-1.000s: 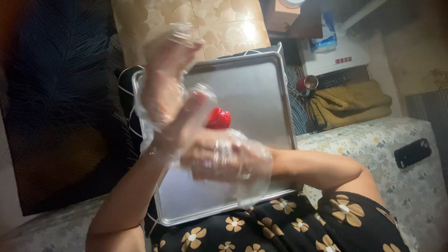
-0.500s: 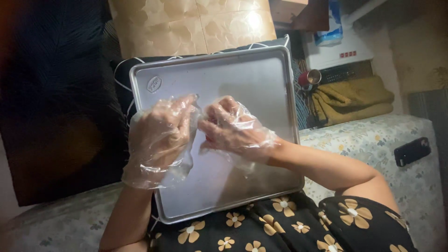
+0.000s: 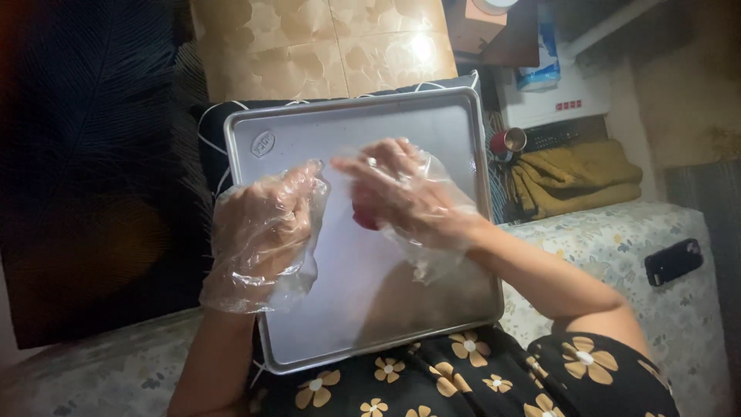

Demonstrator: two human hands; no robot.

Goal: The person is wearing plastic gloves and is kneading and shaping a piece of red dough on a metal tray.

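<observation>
Cupping a small red lump [image 3: 364,218] over the middle of the metal tray [image 3: 455,123], the right hand [image 3: 409,197] in its loose clear plastic glove has its fingers curled round it — only a sliver of red shows, so what it is cannot be told. The left hand [image 3: 266,224], gloved too, is loosely fisted just beside it, nearer the tray's left edge, holding nothing visible. The lump looks light and soft; under slippery film, a gentle all-round cradle seems safer than a fingertip pinch.
</observation>
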